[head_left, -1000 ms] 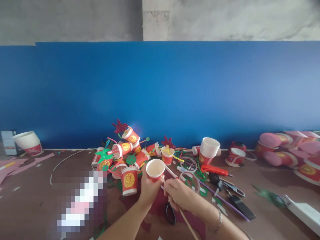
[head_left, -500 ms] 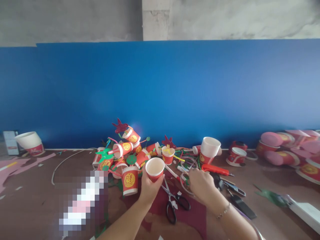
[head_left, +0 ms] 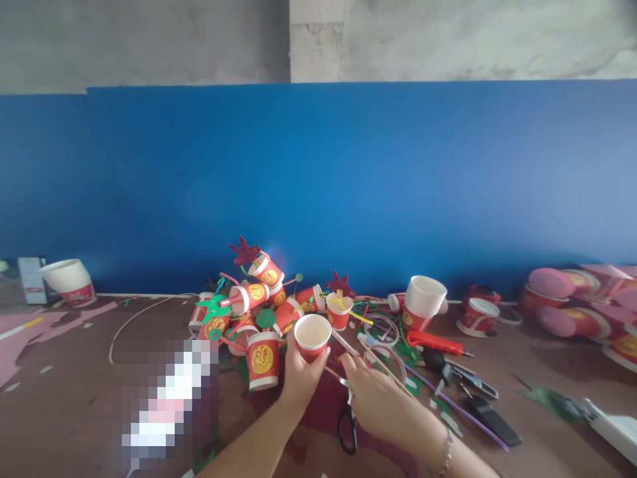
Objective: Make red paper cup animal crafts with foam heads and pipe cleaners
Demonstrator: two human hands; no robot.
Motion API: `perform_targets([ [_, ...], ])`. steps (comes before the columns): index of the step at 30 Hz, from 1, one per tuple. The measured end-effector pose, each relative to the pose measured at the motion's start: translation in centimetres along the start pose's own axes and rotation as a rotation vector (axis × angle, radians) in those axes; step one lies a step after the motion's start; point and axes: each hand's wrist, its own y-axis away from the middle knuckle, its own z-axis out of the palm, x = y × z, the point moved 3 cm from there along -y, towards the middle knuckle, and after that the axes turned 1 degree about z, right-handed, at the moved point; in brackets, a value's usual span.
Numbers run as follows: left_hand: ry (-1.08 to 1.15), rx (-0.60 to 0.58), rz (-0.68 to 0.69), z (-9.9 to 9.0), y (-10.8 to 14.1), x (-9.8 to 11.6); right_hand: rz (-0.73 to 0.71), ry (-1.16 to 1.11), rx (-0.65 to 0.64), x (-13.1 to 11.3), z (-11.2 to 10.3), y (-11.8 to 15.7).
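Observation:
My left hand [head_left: 302, 375] is wrapped around a red and white paper cup [head_left: 312, 335], held upright with its open mouth showing. Close to its right, my right hand [head_left: 371, 392] is curled over a pair of scissors [head_left: 348, 425], covering part of them. What its fingers grip is hidden. One black handle loop shows below the fingers. A thin wooden stick [head_left: 378, 364] runs along the hand's far edge. Directly left of the held cup stands another red paper cup [head_left: 263, 362] with a gold emblem. Dark red sheet material [head_left: 318, 405] lies under the hands.
Behind the hands is a pile of decorated cups [head_left: 249, 297]. Stacked white cups [head_left: 425, 295], an orange-handled tool [head_left: 434, 342], a purple strip [head_left: 458, 409] and a black object [head_left: 492, 417] lie to the right. A blue panel [head_left: 318, 179] rises behind the table.
My right hand has moved left and nearer, from the coiled strips to over the scissors. The wooden stick now shows beside it. My left hand still holds the cup.

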Motion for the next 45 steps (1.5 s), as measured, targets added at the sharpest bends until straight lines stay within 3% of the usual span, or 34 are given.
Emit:
perform_targets([
  [4,-0.016,-0.011,-0.007,0.0,0.1,0.4,-0.082,-0.127,-0.063,0.8,-3.3,1.7],
  [7,-0.01,-0.093,0.01,0.2,0.3,1.0,-0.108,-0.263,-0.117,1.1,-5.6,2.2],
  [10,0.014,-0.199,0.028,0.4,0.7,1.8,-0.11,-0.36,0.092,1.1,-6.9,1.6],
  [13,0.05,-0.287,0.039,0.6,1.1,2.3,-0.1,-0.301,0.24,1.0,-6.3,0.6],
  [18,0.076,-0.375,0.065,0.6,1.3,2.1,-0.04,-0.037,0.147,0.3,-4.6,-0.5],
  [26,0.013,-0.343,0.094,0.5,1.2,1.3,0.007,0.088,0.084,-0.3,-4.4,-0.7],
  [40,-0.027,-0.344,0.11,0.5,1.2,1.2,0.052,0.085,0.127,-0.4,-3.0,-1.0],
  [45,-0.092,-0.299,0.124,0.6,1.2,0.9,0.023,-0.065,0.139,-0.2,-3.2,-1.1],
])
